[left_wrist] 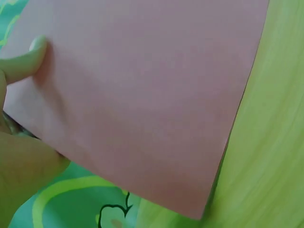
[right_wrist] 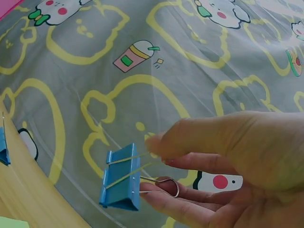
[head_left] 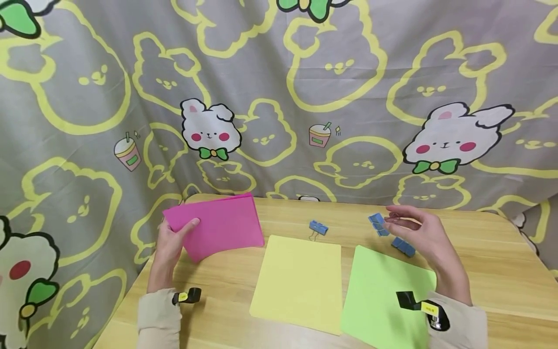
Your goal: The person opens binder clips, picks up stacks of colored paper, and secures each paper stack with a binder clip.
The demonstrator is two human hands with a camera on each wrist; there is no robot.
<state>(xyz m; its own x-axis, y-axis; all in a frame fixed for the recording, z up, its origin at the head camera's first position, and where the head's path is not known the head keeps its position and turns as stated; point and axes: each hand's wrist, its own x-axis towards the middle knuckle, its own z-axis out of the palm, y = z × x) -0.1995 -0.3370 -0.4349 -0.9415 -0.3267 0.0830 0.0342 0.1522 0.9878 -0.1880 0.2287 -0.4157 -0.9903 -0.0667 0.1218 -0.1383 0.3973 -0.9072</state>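
Observation:
My left hand (head_left: 167,247) grips the left edge of some bright pink paper (head_left: 222,225), thumb on top and fingers beneath. The paper is tilted up at the table's left side, and a second layer shows along its edge. In the left wrist view the same paper (left_wrist: 152,104) fills most of the picture. On the right, my right hand (head_left: 425,240) holds a blue binder clip (head_left: 377,224) by its wire handles, above the table. The right wrist view shows this clip (right_wrist: 121,180) with thumb and fingers at the wires; its mouth points away from the palm.
Yellow paper (head_left: 298,286) lies mid-table, with green paper (head_left: 388,295) to its right, partly under my right forearm. One blue binder clip (head_left: 319,227) rests behind the yellow paper; another clip (head_left: 403,246) lies below my right hand. A patterned curtain (head_left: 270,97) hangs behind the wooden table (head_left: 501,271).

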